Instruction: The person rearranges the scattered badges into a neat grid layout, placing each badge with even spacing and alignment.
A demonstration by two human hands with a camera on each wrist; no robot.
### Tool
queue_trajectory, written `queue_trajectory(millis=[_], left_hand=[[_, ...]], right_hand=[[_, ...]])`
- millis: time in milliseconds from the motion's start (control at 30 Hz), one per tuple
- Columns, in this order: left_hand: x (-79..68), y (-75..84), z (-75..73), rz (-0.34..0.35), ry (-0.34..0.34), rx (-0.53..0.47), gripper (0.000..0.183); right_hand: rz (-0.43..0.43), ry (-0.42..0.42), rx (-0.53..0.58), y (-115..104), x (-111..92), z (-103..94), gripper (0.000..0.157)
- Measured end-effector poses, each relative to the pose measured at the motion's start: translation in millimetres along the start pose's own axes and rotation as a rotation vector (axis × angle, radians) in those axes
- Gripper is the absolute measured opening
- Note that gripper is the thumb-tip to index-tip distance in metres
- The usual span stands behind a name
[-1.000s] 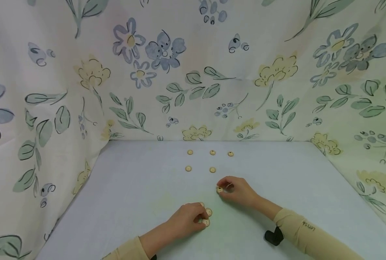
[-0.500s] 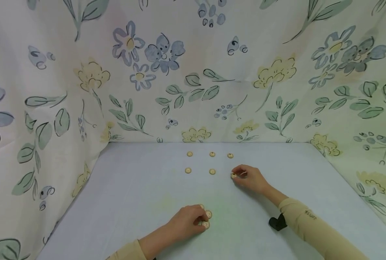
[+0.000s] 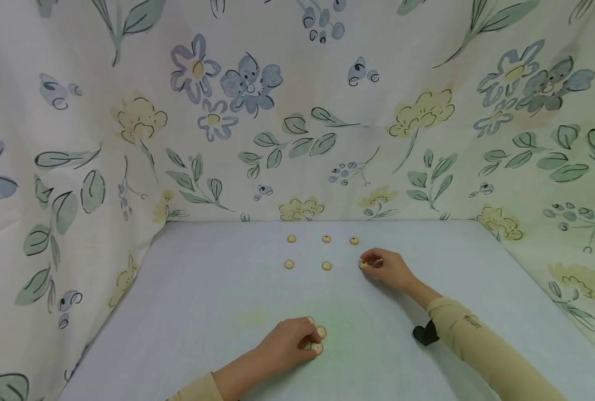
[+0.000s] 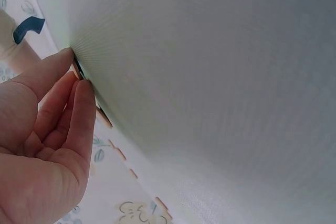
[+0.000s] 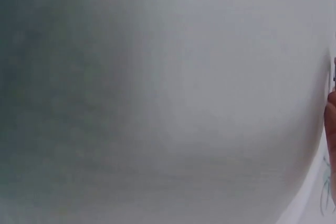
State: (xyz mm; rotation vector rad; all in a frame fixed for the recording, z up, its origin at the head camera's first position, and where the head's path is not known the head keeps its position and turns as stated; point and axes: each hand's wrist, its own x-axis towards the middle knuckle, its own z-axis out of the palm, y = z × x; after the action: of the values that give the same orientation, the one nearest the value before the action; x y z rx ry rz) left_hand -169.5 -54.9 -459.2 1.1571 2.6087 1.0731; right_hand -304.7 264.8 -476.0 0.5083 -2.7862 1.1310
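Note:
Small round wooden buttons lie on the white tabletop. My right hand (image 3: 389,268) pinches a button (image 3: 363,264) by its edge, low over the table at the right end of the nearer row. In that row lie two more, a left button (image 3: 289,264) and a middle button (image 3: 326,265). My left hand (image 3: 288,342) rests near the front, its thumb and index finger pinching a button (image 3: 317,349). Beside those fingertips lies another button (image 3: 322,332), and one further button (image 3: 310,319) is partly hidden behind the hand. Only the fingers' edge shows in the right wrist view.
The far row holds three buttons: left button (image 3: 291,239), middle button (image 3: 326,239), right button (image 3: 354,240). A floral curtain (image 3: 257,167) stands along the back and both sides of the white table (image 3: 202,301). A black device (image 3: 425,333) hangs under the right sleeve.
My right hand has carried its button away from me and to the right, up to the end of the nearer row. The left hand has stayed in place.

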Motion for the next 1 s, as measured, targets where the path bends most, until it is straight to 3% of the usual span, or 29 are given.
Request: queue_trajectory(millis=[200, 1000], left_hand=[[-0.2, -0.4, 1.2, 0.016, 0.008, 0.001, 0.007], [-0.1, 1.8, -1.6, -0.031, -0.007, -0.01, 0.006]], right_hand=[[-0.009, 0.006, -0.014, 1.7, 2.9, 2.0, 0.022], [-0.037, -0.013, -0.034, 2.9, 2.9, 7.7, 0.021]])
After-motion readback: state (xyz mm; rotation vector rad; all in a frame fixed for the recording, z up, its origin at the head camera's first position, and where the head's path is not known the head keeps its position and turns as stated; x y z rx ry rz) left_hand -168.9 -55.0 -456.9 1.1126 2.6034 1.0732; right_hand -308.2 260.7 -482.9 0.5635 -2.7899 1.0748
